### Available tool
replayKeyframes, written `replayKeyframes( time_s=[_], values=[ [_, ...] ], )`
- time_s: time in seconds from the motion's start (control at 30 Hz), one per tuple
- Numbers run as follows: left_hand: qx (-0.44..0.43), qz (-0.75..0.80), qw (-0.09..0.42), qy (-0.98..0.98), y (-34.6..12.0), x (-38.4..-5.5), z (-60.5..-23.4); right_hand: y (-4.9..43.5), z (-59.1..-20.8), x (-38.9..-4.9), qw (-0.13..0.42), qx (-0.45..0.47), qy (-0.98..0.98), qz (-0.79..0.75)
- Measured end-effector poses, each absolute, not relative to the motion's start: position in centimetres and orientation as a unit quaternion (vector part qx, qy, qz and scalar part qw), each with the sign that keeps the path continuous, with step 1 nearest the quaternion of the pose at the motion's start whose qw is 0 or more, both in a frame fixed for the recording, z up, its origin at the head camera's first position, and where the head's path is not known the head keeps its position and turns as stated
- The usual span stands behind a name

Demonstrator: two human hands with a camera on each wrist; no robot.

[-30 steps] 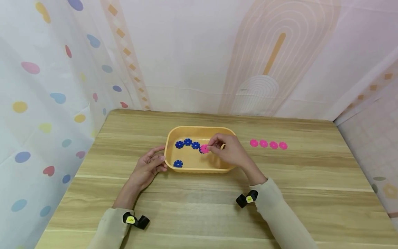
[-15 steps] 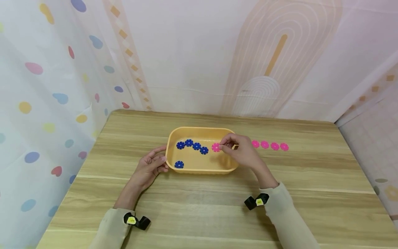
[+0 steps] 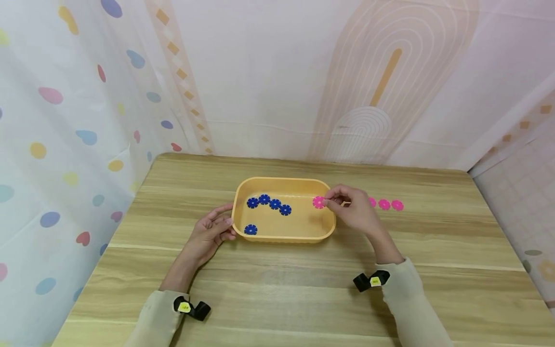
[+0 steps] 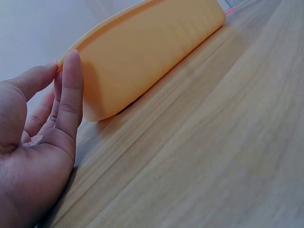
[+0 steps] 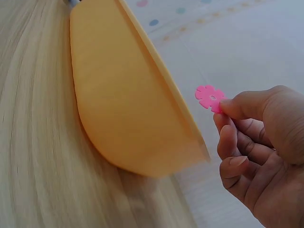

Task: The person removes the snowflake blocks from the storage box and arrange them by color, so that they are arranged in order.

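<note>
Presently my right hand (image 3: 356, 210) pinches a pink flower-shaped plastic disc (image 3: 318, 202) above the right end of a yellow-orange rounded plastic tray (image 3: 284, 238); my left hand (image 3: 208, 236) grips its left rim. Yellow labels (image 3: 184, 307) on my black wrist cameras (image 3: 202, 311) are too small to read.

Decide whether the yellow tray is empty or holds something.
Not empty: five blue flower-shaped pieces lie inside the yellow tray, four in a bent row and one apart.
</note>
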State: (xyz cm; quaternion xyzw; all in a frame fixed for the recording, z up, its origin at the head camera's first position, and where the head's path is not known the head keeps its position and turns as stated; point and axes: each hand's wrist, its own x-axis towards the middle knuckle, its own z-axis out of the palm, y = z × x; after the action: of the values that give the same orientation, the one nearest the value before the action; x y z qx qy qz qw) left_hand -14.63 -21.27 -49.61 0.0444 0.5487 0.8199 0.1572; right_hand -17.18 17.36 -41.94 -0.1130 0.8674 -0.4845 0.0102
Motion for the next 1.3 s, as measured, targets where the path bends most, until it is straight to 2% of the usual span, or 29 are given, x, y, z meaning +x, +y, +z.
replayKeyframes(
  time_s=[1.3],
  values=[
    [0.036,0.813,0.160,0.559,-21.3,-14.6,-49.4,27.7,-44.2,-16.7,-0.004,0.032,0.881,-0.472]
  ],
)
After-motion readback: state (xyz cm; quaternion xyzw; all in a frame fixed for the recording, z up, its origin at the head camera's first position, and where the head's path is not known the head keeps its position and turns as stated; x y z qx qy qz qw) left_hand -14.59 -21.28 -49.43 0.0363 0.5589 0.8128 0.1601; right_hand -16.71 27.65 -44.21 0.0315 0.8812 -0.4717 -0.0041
